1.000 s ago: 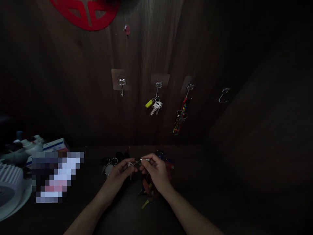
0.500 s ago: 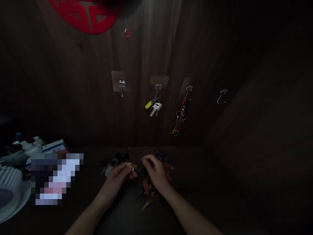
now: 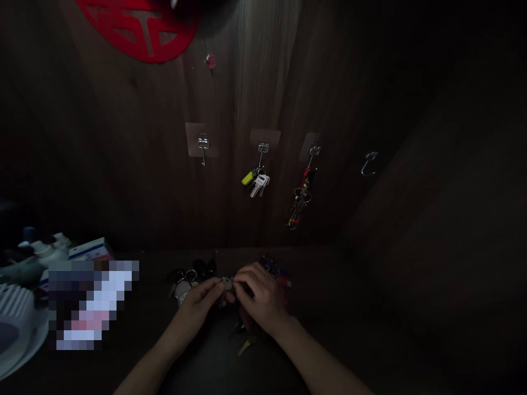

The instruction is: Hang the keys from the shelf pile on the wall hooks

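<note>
Between the thumb and fingers of my left hand [image 3: 203, 295] is a small silvery key [image 3: 226, 283]. The fingertips of my right hand [image 3: 259, 291] are closed at the other end of that key and hide part of it. Beside my left hand on the dark surface lies a bunch of keys [image 3: 183, 288] with a ring and a round pale tag. Under and behind my right hand is a bunch with red and blue pieces [image 3: 283, 281], partly covered. A brass key [image 3: 247, 345] shows below my right hand.
On the wood wall hang keys with a yellow tag [image 3: 258, 184] and a beaded keychain [image 3: 302, 197]. A bare hook [image 3: 203, 151] is at left and another hook [image 3: 369, 163] at right. Bottles [image 3: 47, 251], a box [image 3: 91, 249] and a white ribbed object [image 3: 16, 318] stand at far left.
My right hand has moved left, and its fingertips have closed at the key in my left hand. The key now shows more plainly between both hands. The view has shifted slightly.
</note>
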Demonstrator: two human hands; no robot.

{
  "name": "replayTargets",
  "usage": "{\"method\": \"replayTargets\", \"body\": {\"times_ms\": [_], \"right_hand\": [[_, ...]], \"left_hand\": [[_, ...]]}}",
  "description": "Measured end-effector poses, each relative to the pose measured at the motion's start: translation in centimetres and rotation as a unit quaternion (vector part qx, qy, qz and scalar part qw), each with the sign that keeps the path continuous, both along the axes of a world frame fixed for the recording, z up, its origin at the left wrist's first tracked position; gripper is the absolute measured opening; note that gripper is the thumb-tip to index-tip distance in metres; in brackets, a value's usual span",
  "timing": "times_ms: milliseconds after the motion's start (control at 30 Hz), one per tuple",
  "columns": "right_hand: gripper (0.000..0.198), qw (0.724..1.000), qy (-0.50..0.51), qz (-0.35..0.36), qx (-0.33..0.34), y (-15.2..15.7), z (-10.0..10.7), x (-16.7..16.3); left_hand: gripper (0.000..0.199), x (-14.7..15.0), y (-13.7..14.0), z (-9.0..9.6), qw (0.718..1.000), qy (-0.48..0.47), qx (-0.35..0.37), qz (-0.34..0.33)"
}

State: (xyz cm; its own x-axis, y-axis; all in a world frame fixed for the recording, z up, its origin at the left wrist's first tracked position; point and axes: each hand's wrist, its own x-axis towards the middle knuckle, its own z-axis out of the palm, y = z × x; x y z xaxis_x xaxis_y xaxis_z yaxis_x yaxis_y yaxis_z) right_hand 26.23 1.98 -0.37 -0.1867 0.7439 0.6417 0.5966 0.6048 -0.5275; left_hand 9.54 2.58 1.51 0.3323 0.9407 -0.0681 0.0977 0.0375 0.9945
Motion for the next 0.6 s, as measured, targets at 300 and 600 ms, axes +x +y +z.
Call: {"method": "replayTargets", "body": {"times_ms": [300, 600], "right_hand": [[0.01, 0.983, 0.14, -0.049, -0.105, -0.1, 0.5, -0.1], [0.016, 0.957, 0.259, -0.083, -0.101, 1.3, 2.5, 1.4]], "left_hand": [[0.03, 0.1, 0.4, -0.8, 0.999, -0.019, -0.028, 0.017], [0.029, 0.2, 0.2, -1.3, 0.999, -0.03, 0.008, 0.039]]}}
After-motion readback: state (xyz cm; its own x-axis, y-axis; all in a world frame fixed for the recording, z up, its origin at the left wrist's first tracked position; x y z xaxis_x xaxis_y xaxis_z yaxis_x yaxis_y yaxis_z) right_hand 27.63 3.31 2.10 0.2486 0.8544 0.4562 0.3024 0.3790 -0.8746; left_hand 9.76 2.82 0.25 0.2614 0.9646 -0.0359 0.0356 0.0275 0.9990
